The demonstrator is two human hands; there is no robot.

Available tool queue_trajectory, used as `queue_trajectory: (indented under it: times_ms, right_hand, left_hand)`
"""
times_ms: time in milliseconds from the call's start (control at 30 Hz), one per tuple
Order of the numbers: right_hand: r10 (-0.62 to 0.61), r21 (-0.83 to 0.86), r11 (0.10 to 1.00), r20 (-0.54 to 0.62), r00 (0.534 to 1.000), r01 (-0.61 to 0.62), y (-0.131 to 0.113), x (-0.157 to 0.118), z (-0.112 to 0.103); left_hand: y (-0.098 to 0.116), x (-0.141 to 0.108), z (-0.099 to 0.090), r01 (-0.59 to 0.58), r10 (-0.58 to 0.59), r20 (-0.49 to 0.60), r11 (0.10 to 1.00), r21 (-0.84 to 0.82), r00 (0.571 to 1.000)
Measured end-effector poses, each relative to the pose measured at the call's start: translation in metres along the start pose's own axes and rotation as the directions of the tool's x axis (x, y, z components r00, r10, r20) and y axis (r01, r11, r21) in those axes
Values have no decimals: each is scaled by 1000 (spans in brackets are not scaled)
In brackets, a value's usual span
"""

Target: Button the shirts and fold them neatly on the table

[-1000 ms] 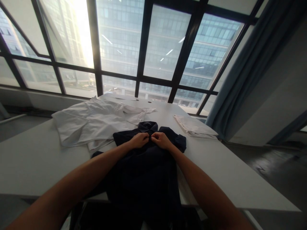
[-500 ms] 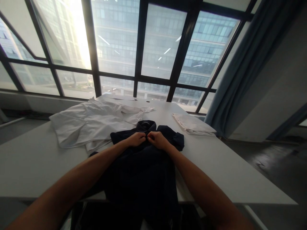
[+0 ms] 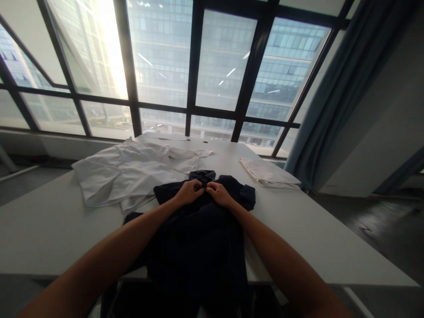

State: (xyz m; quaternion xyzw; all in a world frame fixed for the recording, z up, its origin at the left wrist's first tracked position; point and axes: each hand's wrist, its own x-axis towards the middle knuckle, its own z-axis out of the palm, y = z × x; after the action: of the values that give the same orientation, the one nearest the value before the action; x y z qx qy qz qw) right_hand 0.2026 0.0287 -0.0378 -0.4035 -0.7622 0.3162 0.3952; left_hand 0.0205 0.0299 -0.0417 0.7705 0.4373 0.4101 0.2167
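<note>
A dark navy shirt (image 3: 198,238) lies on the white table with its collar toward the window, and its lower part reaches the near edge. My left hand (image 3: 190,192) pinches the fabric just below the collar. Close beside it, my right hand (image 3: 218,193) pinches the same front part, the fingertips of both nearly meeting. Whatever small detail sits between the fingertips is too small to make out. A crumpled white shirt (image 3: 122,172) lies to the left, partly beside the navy sleeve.
Folded white cloth (image 3: 268,172) rests on the right side of the white table (image 3: 304,238). Flat white paper (image 3: 167,136) lies near the far edge. Beyond stand black-framed windows, with a blue-grey curtain (image 3: 331,106) at the right.
My left hand has shifted slightly, its fingers more arched over the placket. My right hand remains pinched close by. The view has moved a little.
</note>
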Motion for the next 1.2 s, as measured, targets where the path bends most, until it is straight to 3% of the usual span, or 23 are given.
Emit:
queue_trajectory:
  times_ms: [333, 600, 867, 1100, 1200]
  right_hand:
    - [67, 44, 997, 68, 995, -70, 1, 0, -1]
    - [-77, -278, 959, -52, 996, 60, -15, -4, -4]
    - [-111, -381, 913, 104, 988, 143, -17, -5, -13]
    - [-147, -509, 838, 135, 980, 196, -22, -6, -18]
    - [-161, -486, 850, 131, 978, 205, -19, -6, -15]
  left_hand:
    - [-4, 2, 3, 27, -27, 6, 1000, 3, 1000]
    - [-3, -1, 2, 10, -15, 60, 996, 84, 998]
    - [2, -3, 0, -50, 35, 123, 992, 119, 992]
    - [2, -2, 0, -70, 51, 152, 990, 122, 987]
    - [1, -2, 0, -79, 58, 164, 989, 124, 985]
